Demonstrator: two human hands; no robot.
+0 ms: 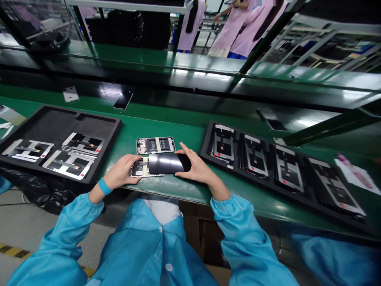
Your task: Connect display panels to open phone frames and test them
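Left hand (126,169), half-curled, steadies the opened phone (137,171); right hand (197,166), widely curved, grips the dark panel (166,163) leftward over it: apparently positioning, next calling for edge alignment.

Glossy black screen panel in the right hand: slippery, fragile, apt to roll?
The glossy black rectangular screen panel is probably slippery, given its bright reflections. Likely fragile: its face looks like glass. Its broad, cornered outline makes rolling unlikely.

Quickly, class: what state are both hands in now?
Left hand: holding the open phone.
Right hand: holding the black panel by its edges.
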